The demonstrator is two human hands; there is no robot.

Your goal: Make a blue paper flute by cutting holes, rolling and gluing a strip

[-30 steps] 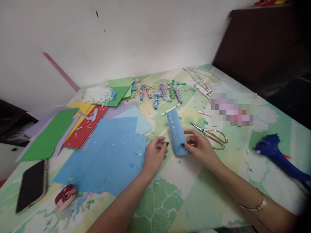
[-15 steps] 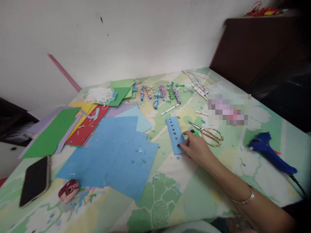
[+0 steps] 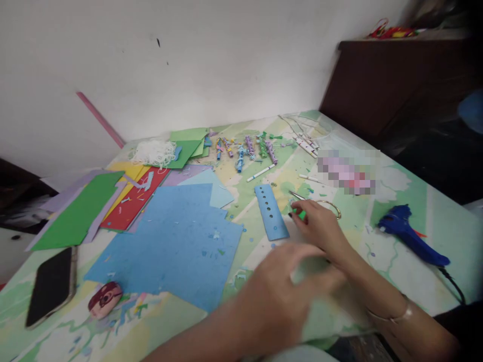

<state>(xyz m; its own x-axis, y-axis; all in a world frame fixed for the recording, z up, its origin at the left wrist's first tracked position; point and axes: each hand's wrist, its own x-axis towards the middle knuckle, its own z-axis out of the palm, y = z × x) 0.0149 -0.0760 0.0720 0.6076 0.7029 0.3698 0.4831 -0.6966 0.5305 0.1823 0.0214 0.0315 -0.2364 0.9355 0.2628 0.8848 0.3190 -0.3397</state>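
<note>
My right hand [image 3: 320,226] is curled at a small green thing [image 3: 301,213], which shows between its thumb and fingers; its kind I cannot make out. Just to the left lies a narrow blue paper strip [image 3: 277,223] with a row of punched holes, untouched. Gold-handled scissors [image 3: 334,205] are partly hidden behind that hand. In the foreground my left hand [image 3: 283,286] is smeared by motion, in front of the right wrist, and its fingers cannot be made out clearly.
Blue paper sheets [image 3: 166,236] with scraps cover the table's middle. A phone [image 3: 51,286] and a pink-and-red object [image 3: 105,300] lie at the left. Rolled paper pieces [image 3: 240,158] and white string [image 3: 153,152] sit at the back; a blue glue gun [image 3: 411,234] lies right.
My right hand has let go of the blue paper strip and moved right to the green thing. My left hand has come into view from below.
</note>
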